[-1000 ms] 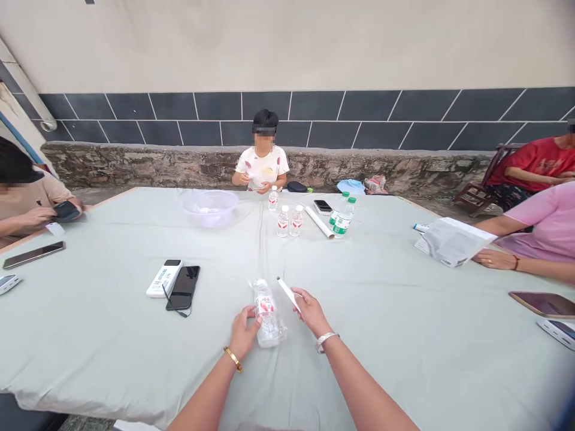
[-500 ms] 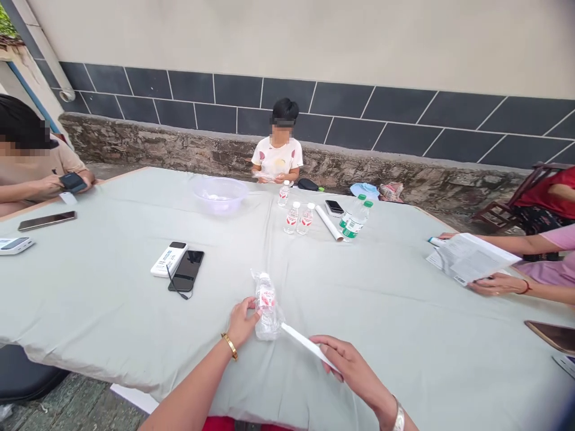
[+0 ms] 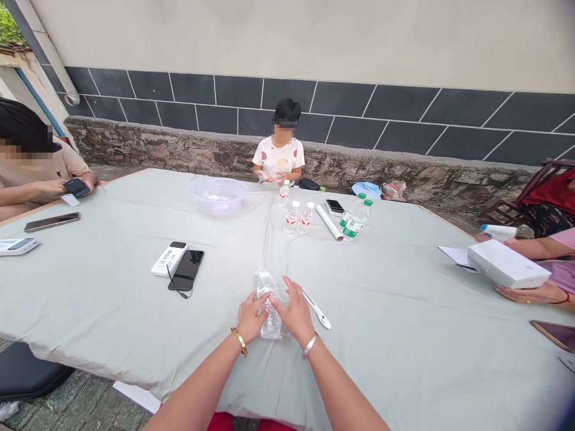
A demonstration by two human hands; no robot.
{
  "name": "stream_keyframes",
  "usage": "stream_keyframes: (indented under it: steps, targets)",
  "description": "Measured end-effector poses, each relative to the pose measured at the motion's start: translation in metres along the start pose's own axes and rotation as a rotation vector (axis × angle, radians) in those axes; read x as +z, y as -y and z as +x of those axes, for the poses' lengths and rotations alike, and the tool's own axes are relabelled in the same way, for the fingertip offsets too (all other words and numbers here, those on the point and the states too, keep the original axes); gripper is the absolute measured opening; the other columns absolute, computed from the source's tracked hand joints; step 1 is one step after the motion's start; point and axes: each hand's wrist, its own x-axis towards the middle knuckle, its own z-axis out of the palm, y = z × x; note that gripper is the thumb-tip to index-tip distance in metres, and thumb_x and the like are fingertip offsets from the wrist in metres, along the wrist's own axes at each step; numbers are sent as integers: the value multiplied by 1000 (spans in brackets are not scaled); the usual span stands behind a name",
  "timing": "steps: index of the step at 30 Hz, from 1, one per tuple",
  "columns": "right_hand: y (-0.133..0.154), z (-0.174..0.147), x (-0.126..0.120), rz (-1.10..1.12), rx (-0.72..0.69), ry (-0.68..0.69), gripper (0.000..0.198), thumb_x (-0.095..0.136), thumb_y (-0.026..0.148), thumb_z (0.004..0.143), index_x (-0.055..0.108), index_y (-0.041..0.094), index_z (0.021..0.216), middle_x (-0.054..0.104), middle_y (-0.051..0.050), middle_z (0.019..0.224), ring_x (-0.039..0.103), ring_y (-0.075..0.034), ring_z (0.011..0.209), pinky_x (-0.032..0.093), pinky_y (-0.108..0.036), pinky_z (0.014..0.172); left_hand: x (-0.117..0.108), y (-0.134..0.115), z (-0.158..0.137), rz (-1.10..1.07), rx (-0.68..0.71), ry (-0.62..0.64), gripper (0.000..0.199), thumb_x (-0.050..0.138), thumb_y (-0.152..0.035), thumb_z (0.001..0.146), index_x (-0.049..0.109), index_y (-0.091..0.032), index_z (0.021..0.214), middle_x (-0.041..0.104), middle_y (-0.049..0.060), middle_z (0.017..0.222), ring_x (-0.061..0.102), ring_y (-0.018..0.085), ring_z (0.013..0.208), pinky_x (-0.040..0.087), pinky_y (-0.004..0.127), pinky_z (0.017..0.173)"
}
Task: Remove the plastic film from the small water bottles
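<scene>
A small clear plastic bottle (image 3: 270, 326) in crinkled clear film lies on the table before me, its white cap pointing away. My left hand (image 3: 252, 316) grips its left side, the fingers closed around it and the thumb across the top. At the other side is my right hand (image 3: 294, 308), its thumb reaching onto the bottle and its other fingers spread apart; part of the label is covered by the hands. Just right of that hand lies a white utility knife (image 3: 320, 312), its far end partly hidden behind the fingers.
Beyond the bottle stand small bottles (image 3: 297, 219), a paper roll (image 3: 329, 222) and green-capped bottles (image 3: 354, 221). A purple basin (image 3: 220, 203) is farther left. A power bank (image 3: 168, 258) and phone (image 3: 186, 272) lie left. At right, another person's hands hold a white box (image 3: 507, 263).
My right hand has let go of the white knife, which now lies on the table, and has moved left to the bottle. At right, a white box has come into another person's hands.
</scene>
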Motion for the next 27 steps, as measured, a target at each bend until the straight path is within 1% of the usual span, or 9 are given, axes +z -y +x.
stream_keyframes:
  steps: [3, 6, 11, 15, 18, 20, 22, 25, 27]
  targets:
    - [-4, 18, 8, 12, 172, 97, 35, 43, 36, 82, 59, 19, 108, 64, -3, 79, 60, -18, 74, 44, -28, 68, 0, 3, -1, -21, 9, 18, 48, 44, -27, 81, 49, -30, 129, 39, 5, 143, 24, 24, 136, 9, 51, 110]
    - [-31, 16, 4, -41, 365, 53, 29, 37, 33, 84, 63, 20, 90, 61, -1, 65, 58, -17, 65, 39, -25, 59, -7, 11, -4, -88, 44, 9, 47, 42, -27, 82, 49, -30, 128, 46, 2, 138, 26, 22, 135, 8, 47, 111]
    - [-58, -12, -8, -137, 406, 72, 33, 36, 29, 84, 55, 21, 109, 60, 0, 70, 57, -17, 67, 37, -26, 57, -17, 4, -7, -129, -40, -137, 50, 45, -44, 81, 50, -20, 125, 47, 9, 135, 38, 24, 127, 26, 38, 107]
    - [-44, -20, -16, -95, 297, -112, 38, 37, 23, 81, 52, 21, 116, 58, -7, 104, 58, -17, 78, 44, -29, 67, -12, -11, -6, 175, -53, -169, 84, 65, -56, 62, 38, -21, 133, 28, 16, 146, 28, 32, 132, 20, 46, 106]
    - [-16, -19, -16, 35, 92, -230, 35, 37, 22, 82, 56, 19, 111, 54, -10, 112, 58, -18, 82, 46, -33, 75, -12, -6, -6, 241, -23, -218, 69, 62, -45, 68, 43, -20, 129, 34, 16, 142, 33, 31, 130, 25, 43, 104]
    - [1, -18, -10, 142, -64, -92, 29, 39, 23, 82, 59, 21, 103, 59, -8, 104, 58, -18, 83, 46, -32, 77, -17, 5, -5, 190, 4, -251, 52, 55, -36, 74, 49, -18, 122, 46, 14, 131, 41, 26, 123, 32, 36, 100]
    - [9, -18, 0, 208, -115, 101, 26, 41, 22, 81, 61, 22, 98, 62, -5, 98, 58, -17, 84, 46, -32, 79, -24, 17, -4, 147, 8, -254, 42, 50, -28, 76, 53, -16, 116, 54, 12, 120, 50, 23, 113, 38, 33, 95]
    - [-6, -18, 13, 216, 48, 193, 31, 40, 19, 79, 60, 21, 103, 63, -5, 100, 59, -17, 85, 46, -33, 81, -32, 24, -5, 105, -36, -253, 35, 46, -23, 77, 57, -15, 109, 58, 11, 111, 57, 21, 97, 43, 32, 87]
    - [-27, -16, 20, 176, 279, 137, 40, 37, 15, 77, 56, 16, 113, 62, -9, 106, 60, -18, 84, 46, -35, 82, -33, 22, -6, 76, -82, -253, 32, 45, -25, 78, 58, -14, 105, 58, 12, 110, 59, 20, 89, 45, 32, 81]
